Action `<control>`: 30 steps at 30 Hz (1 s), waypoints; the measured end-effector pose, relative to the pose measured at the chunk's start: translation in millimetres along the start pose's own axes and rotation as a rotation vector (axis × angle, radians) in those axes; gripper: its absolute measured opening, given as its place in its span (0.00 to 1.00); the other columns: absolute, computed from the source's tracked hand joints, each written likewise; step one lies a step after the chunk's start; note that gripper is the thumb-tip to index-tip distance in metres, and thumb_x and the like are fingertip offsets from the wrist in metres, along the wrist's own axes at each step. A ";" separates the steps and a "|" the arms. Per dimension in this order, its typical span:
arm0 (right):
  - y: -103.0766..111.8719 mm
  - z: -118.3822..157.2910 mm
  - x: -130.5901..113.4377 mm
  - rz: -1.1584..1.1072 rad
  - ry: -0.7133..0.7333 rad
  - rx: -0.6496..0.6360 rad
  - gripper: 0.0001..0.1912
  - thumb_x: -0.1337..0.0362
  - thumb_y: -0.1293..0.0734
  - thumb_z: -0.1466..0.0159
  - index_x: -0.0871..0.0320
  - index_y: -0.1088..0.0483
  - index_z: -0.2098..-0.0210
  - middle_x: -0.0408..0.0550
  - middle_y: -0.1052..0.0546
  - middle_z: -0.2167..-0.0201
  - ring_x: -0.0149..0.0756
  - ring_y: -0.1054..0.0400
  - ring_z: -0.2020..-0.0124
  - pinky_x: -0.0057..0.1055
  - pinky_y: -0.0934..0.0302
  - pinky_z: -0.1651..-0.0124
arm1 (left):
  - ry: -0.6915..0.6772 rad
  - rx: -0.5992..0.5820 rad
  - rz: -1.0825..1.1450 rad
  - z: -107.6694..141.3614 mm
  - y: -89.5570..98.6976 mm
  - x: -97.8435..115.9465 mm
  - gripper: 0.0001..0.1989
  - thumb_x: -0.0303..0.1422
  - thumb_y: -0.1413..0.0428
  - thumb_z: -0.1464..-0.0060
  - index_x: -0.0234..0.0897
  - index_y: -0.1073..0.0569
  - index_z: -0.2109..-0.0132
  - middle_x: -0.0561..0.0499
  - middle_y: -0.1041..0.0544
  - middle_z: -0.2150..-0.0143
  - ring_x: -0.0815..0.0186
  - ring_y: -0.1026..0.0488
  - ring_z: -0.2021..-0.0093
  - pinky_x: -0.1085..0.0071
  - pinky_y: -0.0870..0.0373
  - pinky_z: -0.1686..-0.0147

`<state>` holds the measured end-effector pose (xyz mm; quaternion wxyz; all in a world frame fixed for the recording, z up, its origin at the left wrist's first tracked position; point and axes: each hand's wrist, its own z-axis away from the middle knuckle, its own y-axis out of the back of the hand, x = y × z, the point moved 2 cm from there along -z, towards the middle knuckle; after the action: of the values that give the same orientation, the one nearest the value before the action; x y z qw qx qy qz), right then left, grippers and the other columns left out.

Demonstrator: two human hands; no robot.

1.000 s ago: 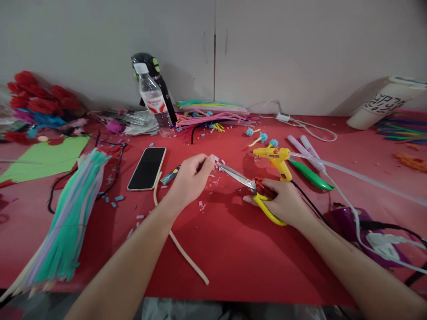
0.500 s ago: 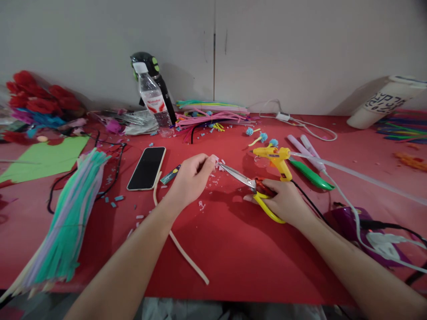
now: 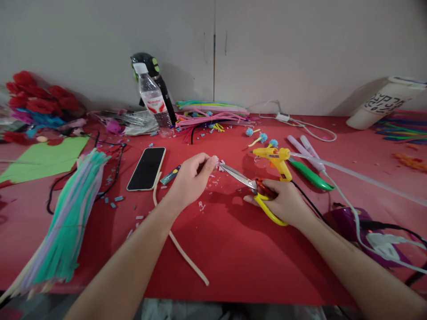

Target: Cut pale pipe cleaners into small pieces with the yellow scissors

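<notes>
My right hand (image 3: 288, 200) is wrapped round the yellow and red handles of a pair of scissors (image 3: 238, 175). The blades point up and left, their tips close to my other hand's fingertips. Thumb and forefinger of my left hand (image 3: 195, 178) pinch a small pale pink fluffy piece (image 3: 216, 158), probably of pipe cleaner; most of it is hidden. Short pink cuttings (image 3: 222, 166) and fine fluff lie on the red table just beneath the blade tips. A cream pipe cleaner (image 3: 188, 258) runs under my left forearm.
To the left lie a phone (image 3: 147, 169) and a bundle of green and lilac pipe cleaners (image 3: 73, 222). A yellow glue gun (image 3: 275, 155) stands beyond my right hand, near a green knife-like tool (image 3: 312, 174) and a purple power strip (image 3: 350, 218). Bottles (image 3: 155, 104) stand at the back.
My left fingertips have shifted very slightly to the right. The lower, yellow scissor handle has swung a little downward; the rest looks the same.
</notes>
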<state>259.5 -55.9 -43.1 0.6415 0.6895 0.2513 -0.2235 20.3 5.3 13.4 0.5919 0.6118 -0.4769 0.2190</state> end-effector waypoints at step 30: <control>-0.8 -0.8 2.9 0.009 0.000 -0.009 0.28 0.45 0.28 0.48 0.56 0.47 0.79 0.36 0.50 0.81 0.26 0.57 0.77 0.25 0.59 0.79 | -0.029 -0.005 0.016 -0.5 -0.2 -2.1 0.16 0.41 0.50 0.36 0.36 0.33 0.69 0.57 0.38 0.76 0.73 0.43 0.76 0.74 0.44 0.74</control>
<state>261.3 -54.9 -45.4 0.6455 0.6877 0.2494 -0.2195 19.6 6.5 11.6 0.5848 0.6094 -0.4909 0.2138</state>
